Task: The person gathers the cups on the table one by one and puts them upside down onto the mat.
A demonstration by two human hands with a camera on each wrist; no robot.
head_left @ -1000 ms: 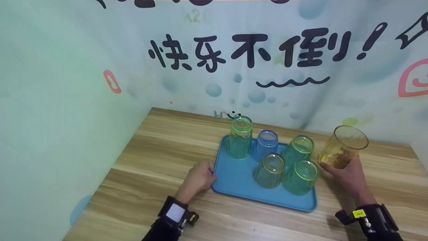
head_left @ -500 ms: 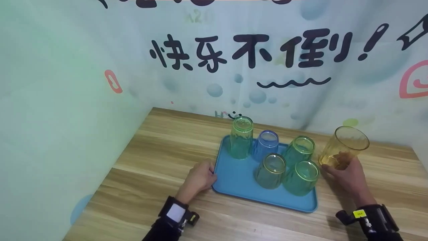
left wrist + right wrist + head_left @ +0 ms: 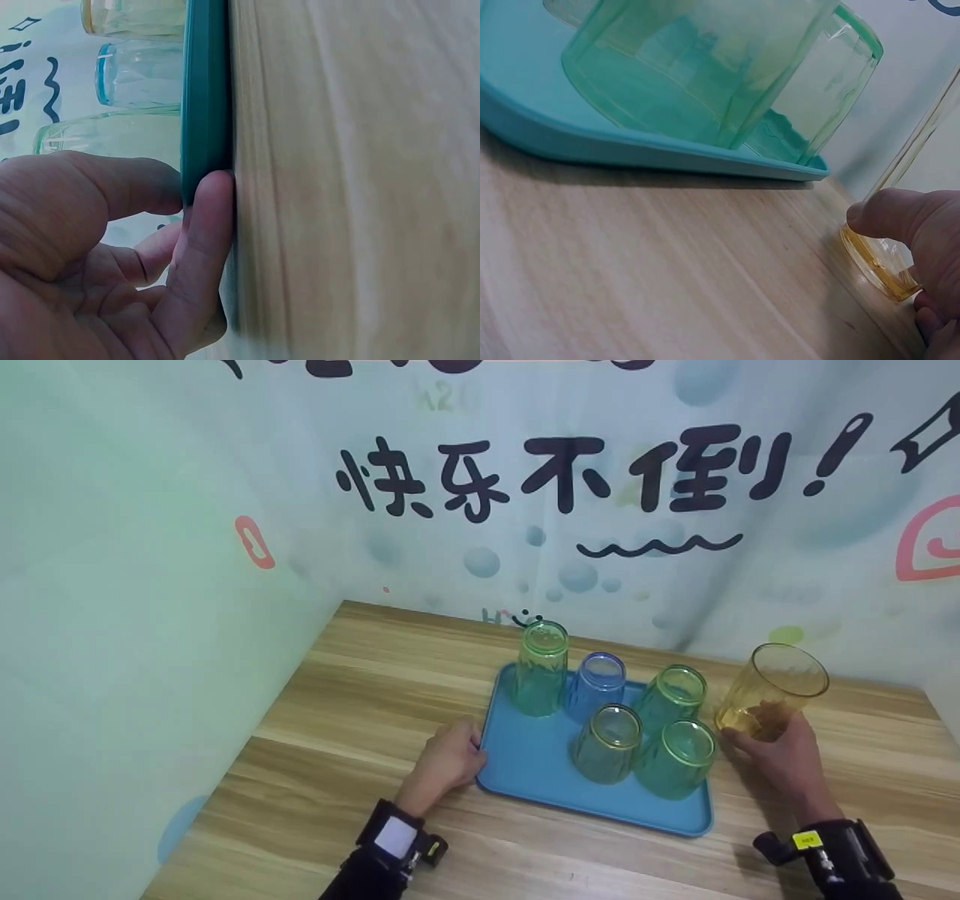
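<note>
My left hand [image 3: 444, 757] pinches the left rim of a blue tray [image 3: 521, 757]; in the left wrist view the thumb lies at the tray's upper edge and a finger [image 3: 206, 232] against its outer side. On the tray stand upside-down glasses: a tall green glass [image 3: 540, 679], a blue glass [image 3: 596, 690], a smoky brownish glass [image 3: 606, 746] and two green ones at the right end. Just right of the tray, my right hand [image 3: 787, 757] grips an amber glass [image 3: 780, 675] near its base, mouth upward. Whether that base touches the table cannot be told.
The wooden table [image 3: 337, 697] extends around the tray. A printed cloth backdrop [image 3: 480, 510] rises behind its back edge, and a pale green panel [image 3: 135, 622] closes off the left side. Each wrist wears a black strap with a small camera.
</note>
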